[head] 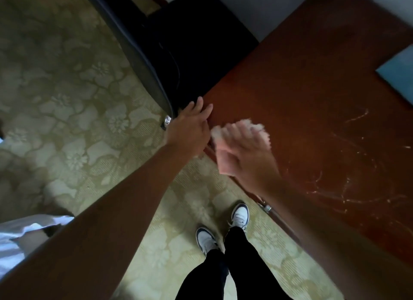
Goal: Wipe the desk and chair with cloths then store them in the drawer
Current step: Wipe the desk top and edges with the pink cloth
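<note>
- Hands: right hand clutches the pale pink cloth at the reddish-brown wooden desk corner.
- Left hand rests flat, fingers straight, beside it, nearer the black chair.

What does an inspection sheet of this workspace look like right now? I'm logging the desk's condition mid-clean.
Surface: reddish-brown wooden desk, pale scratch-like streaks on its right part.
Job's things: pale pink cloth at the desk's near edge, blurred; black padded chair against the desk's left end.
Clutter: flat blue-grey sheet-like thing on the desk's far right, cut off by the frame.
Hands: left hand has straight fingers touching the desk corner by the chair; right hand grips the cloth.
Cables: nothing seen.
Surroundings: yellow-green floral carpet; white and dark sneakers, black trousers below.
</note>
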{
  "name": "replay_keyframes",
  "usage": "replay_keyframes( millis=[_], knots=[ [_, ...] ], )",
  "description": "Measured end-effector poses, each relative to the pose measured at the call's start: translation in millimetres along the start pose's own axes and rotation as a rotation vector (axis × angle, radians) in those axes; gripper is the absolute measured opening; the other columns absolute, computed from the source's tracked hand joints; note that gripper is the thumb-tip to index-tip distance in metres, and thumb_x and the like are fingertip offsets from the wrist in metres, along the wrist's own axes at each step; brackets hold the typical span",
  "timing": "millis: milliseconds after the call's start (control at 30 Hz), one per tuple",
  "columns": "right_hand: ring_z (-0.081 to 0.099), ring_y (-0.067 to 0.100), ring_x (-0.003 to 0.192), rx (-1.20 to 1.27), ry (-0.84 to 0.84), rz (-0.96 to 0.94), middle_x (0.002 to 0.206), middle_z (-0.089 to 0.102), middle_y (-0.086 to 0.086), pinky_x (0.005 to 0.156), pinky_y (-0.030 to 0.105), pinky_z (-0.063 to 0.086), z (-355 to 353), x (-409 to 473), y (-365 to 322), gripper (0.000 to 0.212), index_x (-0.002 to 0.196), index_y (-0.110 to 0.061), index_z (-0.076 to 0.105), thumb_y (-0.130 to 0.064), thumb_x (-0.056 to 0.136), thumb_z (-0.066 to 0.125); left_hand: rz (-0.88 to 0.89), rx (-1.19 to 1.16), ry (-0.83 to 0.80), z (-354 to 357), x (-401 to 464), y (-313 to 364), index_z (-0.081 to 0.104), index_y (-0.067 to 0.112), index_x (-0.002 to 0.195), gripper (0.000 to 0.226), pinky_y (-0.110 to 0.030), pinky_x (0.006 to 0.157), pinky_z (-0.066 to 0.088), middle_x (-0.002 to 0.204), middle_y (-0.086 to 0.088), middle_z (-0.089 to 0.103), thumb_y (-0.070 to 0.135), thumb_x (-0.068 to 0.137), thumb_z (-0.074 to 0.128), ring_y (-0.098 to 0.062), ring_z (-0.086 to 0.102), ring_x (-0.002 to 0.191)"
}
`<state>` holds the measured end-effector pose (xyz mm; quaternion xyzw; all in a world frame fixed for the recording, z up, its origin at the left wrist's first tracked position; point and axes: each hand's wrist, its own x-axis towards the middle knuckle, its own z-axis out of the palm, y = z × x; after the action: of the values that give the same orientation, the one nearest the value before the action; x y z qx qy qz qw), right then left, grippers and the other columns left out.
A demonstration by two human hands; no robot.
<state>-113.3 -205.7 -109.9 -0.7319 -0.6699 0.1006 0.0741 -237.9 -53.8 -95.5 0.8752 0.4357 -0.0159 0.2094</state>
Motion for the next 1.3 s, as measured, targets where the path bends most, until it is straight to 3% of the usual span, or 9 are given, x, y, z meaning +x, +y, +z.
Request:
replay_keyframes(
  millis=[200,400,500,733,867,933,1033,1167,1300],
  knots=[
    [0.011,0.030,0.149,0.032,0.047,0.383,0.160,0.022,0.010,0.121,0.047,0.008,-26,84,95,0.054,0.153,-0.014,0.023,-0.037,0.104,0.026,-0.039,0.057,0.054,17,-8,14,0.025,0.023,0.155,0.051,-0.034,0.122,0.011,0.164,-0.004,0.015,0.036,0.105,0.028,-0.023,0.009,0.152],
    [0.017,0.027,0.149,0.082,-0.036,-0.064,0.157,0.031,0.008,0.121,0.048,0.013,-1,41,3,0.051,0.145,-0.018,0.040,-0.039,0.099,0.030,-0.133,-0.103,0.136,16,-7,17,0.043,0.022,0.147,0.047,-0.029,0.113,0.024,0.159,0.003,0.030,0.039,0.104,0.035,-0.015,0.020,0.150],
    [0.021,0.023,0.148,0.073,-0.104,-0.267,0.156,0.033,0.001,0.121,0.046,0.015,-8,23,26,0.048,0.143,-0.027,0.042,-0.039,0.097,0.040,-0.115,-0.084,0.158,17,-5,16,0.045,0.021,0.147,0.048,-0.028,0.109,0.027,0.159,0.003,0.032,0.039,0.102,0.042,-0.016,0.022,0.149],
    [0.015,0.029,0.149,0.021,0.060,0.146,0.158,0.027,0.009,0.121,0.044,0.007,-24,137,86,0.052,0.152,-0.017,0.029,-0.035,0.103,0.030,-0.184,-0.074,0.137,14,-1,27,0.044,0.025,0.147,0.046,-0.037,0.109,0.037,0.158,0.004,0.033,0.038,0.103,0.039,-0.016,0.023,0.149],
    [0.018,0.027,0.148,0.056,-0.010,-0.141,0.157,0.032,0.007,0.121,0.046,0.011,-14,115,49,0.053,0.151,-0.022,0.031,-0.037,0.100,0.027,-0.265,-0.209,0.187,5,9,38,0.048,0.021,0.144,0.045,-0.046,0.105,0.045,0.147,-0.005,0.050,0.038,0.104,0.036,-0.025,0.043,0.138],
    [0.019,0.026,0.148,0.040,-0.061,-0.220,0.156,0.033,0.005,0.121,0.046,0.013,-18,92,60,0.052,0.150,-0.020,0.032,-0.037,0.101,0.029,-0.296,-0.247,0.229,4,19,49,0.042,0.018,0.148,0.048,-0.046,0.109,0.041,0.149,-0.007,0.047,0.037,0.104,0.036,-0.027,0.040,0.140],
    [0.020,0.029,0.147,0.012,0.003,-0.054,0.156,0.032,0.009,0.121,0.046,0.011,-31,96,126,0.052,0.152,-0.020,0.028,-0.036,0.103,0.032,-0.209,-0.211,0.205,6,38,69,0.038,0.016,0.150,0.049,-0.045,0.119,0.025,0.159,-0.006,0.032,0.033,0.104,0.041,-0.022,0.022,0.149],
    [0.017,0.032,0.148,0.063,0.074,0.242,0.157,0.030,0.013,0.120,0.047,0.011,-53,99,201,0.051,0.151,-0.012,0.031,-0.033,0.104,0.034,-0.008,-0.142,0.158,19,58,106,0.044,0.016,0.146,0.046,-0.048,0.118,0.026,0.156,-0.006,0.036,0.028,0.101,0.045,-0.022,0.025,0.148],
    [0.019,0.029,0.148,0.096,0.091,0.140,0.156,0.032,0.010,0.120,0.049,0.015,-43,31,170,0.053,0.150,-0.014,0.034,-0.037,0.103,0.027,0.073,-0.151,0.153,43,61,152,0.043,0.017,0.146,0.046,-0.051,0.120,0.019,0.156,-0.005,0.037,0.028,0.101,0.044,-0.021,0.025,0.148]
  ],
)
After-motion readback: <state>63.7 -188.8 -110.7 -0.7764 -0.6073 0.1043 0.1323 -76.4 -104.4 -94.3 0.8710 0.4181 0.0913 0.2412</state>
